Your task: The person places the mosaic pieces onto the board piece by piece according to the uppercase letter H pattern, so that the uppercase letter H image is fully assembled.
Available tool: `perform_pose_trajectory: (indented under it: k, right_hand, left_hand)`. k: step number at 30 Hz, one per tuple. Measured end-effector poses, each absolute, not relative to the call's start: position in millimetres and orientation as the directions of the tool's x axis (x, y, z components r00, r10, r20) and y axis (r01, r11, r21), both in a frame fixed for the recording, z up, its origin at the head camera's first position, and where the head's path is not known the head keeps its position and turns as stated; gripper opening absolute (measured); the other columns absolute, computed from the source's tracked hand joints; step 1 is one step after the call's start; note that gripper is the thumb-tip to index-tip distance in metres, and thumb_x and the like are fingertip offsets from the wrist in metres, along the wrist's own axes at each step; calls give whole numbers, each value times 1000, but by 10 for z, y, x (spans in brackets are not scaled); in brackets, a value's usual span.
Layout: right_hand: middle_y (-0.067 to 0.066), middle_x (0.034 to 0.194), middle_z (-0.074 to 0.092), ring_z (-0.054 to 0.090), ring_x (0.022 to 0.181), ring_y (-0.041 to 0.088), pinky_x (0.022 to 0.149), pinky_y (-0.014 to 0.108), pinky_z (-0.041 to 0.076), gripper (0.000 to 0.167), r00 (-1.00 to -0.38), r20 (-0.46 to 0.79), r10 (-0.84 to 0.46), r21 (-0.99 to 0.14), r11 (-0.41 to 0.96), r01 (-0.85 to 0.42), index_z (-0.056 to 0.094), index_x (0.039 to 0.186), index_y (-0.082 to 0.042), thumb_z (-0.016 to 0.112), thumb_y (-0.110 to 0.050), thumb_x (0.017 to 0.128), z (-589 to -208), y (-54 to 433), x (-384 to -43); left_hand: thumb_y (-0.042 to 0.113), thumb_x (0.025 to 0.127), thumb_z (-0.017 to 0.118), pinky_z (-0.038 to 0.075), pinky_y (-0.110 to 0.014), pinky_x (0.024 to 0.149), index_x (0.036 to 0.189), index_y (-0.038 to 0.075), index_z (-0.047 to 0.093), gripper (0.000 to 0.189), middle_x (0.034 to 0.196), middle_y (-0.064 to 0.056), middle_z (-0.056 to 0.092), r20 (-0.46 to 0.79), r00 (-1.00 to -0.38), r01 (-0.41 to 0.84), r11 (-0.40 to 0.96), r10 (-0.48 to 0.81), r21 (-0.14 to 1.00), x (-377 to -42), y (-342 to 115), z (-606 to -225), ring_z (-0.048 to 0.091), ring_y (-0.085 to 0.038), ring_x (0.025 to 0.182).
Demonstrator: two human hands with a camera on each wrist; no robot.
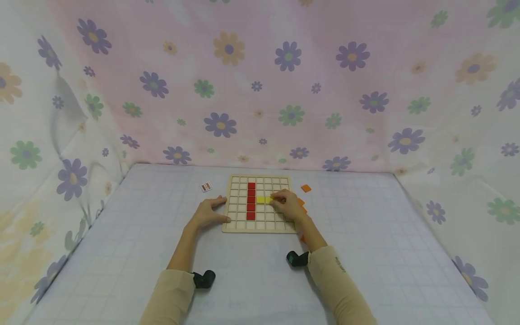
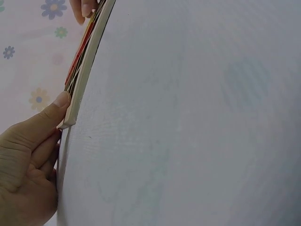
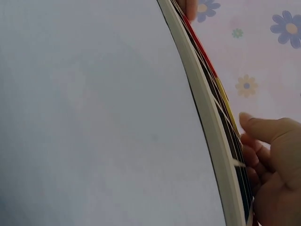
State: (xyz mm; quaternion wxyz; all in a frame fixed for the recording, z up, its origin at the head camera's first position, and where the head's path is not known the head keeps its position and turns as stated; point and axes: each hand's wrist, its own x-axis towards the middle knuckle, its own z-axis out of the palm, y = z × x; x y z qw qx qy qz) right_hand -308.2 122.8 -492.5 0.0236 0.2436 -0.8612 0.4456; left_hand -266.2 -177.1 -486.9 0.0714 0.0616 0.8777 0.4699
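Note:
A wooden grid board (image 1: pixel 239 227) lies flat on the table. Down one of its columns runs a strip of red square tiles (image 1: pixel 251 199). Yellow square tiles (image 1: pixel 260 200) extend in a row to the right from the strip's middle. My right hand (image 1: pixel 289 204) reaches over the board's right side, thumb and curled fingers at the yellow tile on the row's right end and partly covering it. At the board's left edge rests my left hand (image 1: pixel 208 213), thumb and fingers spread apart. In the left wrist view its thumb (image 2: pixel 61 100) touches the edge near a corner.
Several orange tiles (image 1: pixel 306 188) lie along the board's right side, some partly hidden by the right hand and forearm. Left of the board is a small printed card (image 1: pixel 206 186). A flowered cloth (image 1: pixel 260 90) hangs behind the table and at both sides.

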Motion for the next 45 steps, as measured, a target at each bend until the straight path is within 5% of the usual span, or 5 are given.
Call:
perform_pose_trajectory:
  k: [10,19,32,45]
  right_hand:
    - [25,101,65,62,86,30,73,21,53,31,-926,334,-177,-848,372,-377,64,111,10,68,-7,85,-4925,1647,-3138]
    - [29,120,54,49,111,43,94,52,43,39,-959,265,98,-831,529,-175,59,118,10,67,-8,84,-4872,2057,-3235]
    - [25,125,54,48,114,36,101,47,39,44,-992,95,88,-789,614,-22,58,122,6,66,-16,85,-4944,2111,-3327]
    - [24,117,59,52,106,35,95,46,43,45,-989,122,80,-771,635,-44,56,122,7,64,-16,83,-4956,2059,-3368]
  left_hand:
    - [20,64,86,20,-46,115,133,3,53,77,144,-16,40,-74,-983,33,553,170,833,-2668,-1756,-4866,32,-31,137]
    - [20,64,85,19,-46,115,132,3,53,77,143,-17,41,-72,-984,33,569,161,821,-2638,-1762,-4827,33,-32,137]
    - [19,65,85,20,-46,115,133,2,52,77,143,-17,41,-70,-983,39,570,167,821,-2641,-1752,-4836,33,-31,137]
    - [20,65,85,19,-48,115,133,3,53,77,144,-17,40,-70,-983,41,579,169,814,-2646,-1761,-4852,31,-34,137]
